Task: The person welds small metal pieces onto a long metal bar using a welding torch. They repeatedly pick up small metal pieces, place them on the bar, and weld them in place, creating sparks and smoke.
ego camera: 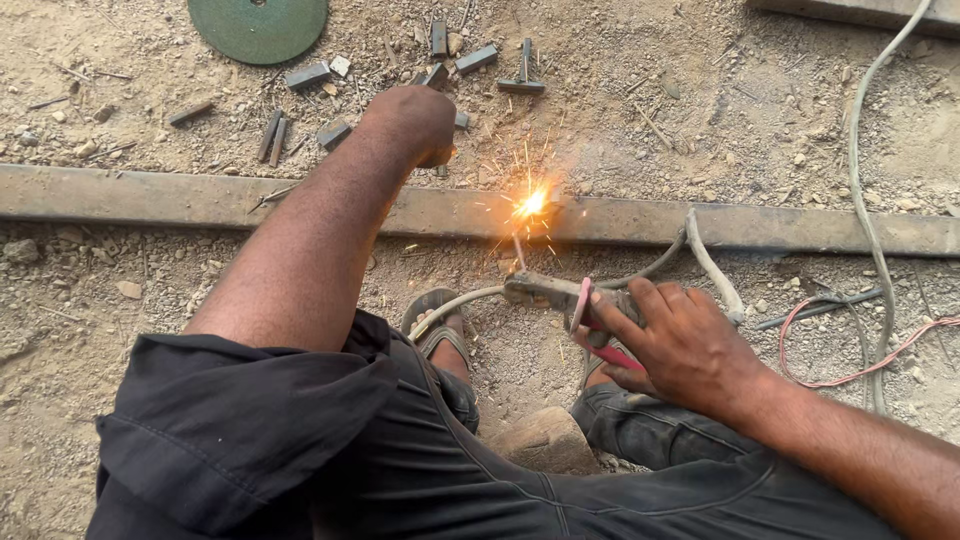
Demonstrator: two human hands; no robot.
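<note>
Dirt and gravel ground [700, 110] lies all round me as I squat, knees at 6 o'clock, sandalled foot [437, 325] just short of the work. My right hand [680, 345] is clamped on the holder [560, 293], pink at its grip, so the rod [520, 250] slants up to the bar [150, 195] and meets it where the arc [533, 203] throws sparks at 12 o'clock. Pale cable [715, 270] loops off behind the holder toward 3 o'clock, clear of the sparks; a thin red wire [860, 370] curls beside it. My left hand [415, 120] reaches over the bar at 11 o'clock, fist closed; I cannot tell on what. Beyond it lie about 8 short steel offcuts [308, 76] within reach, and 1 green disc [258, 25] at the top edge. No labels or packages show.
</note>
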